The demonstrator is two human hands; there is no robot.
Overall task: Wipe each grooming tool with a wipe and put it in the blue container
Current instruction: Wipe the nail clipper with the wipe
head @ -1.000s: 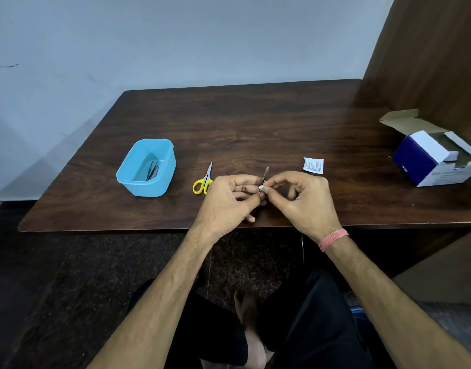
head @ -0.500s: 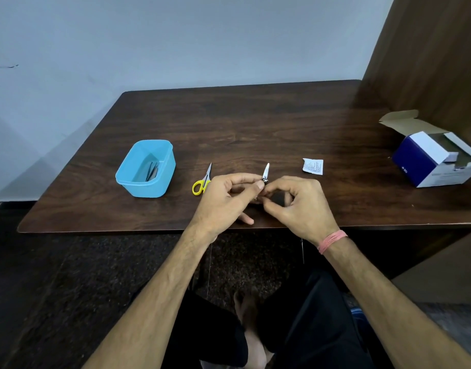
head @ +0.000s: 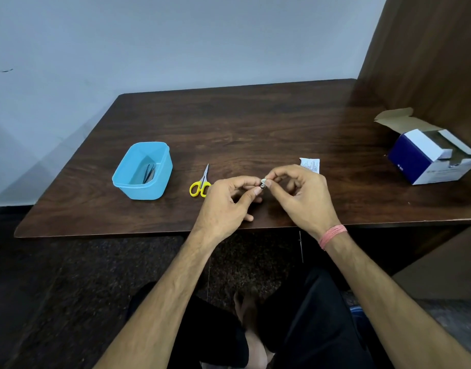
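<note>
My left hand (head: pixel 223 201) pinches a small metal grooming tool (head: pixel 262 185) above the dark wooden desk (head: pixel 255 123). My right hand (head: pixel 303 193) pinches a tiny white wipe (head: pixel 264 181) against its tip, fingers curled.

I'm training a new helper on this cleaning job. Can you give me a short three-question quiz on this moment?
1. True or false: the scissors already lie inside the blue container.
2. Which hand pinches the white wipe? A) left hand B) right hand C) neither
3. Fill in: the torn white packet lies on the table just beyond the ___ hand.

Key: 1. False; they lie on the table beside it, with dark tools already inside. 2. B; the left hand holds the small metal tool. 3. right
</note>
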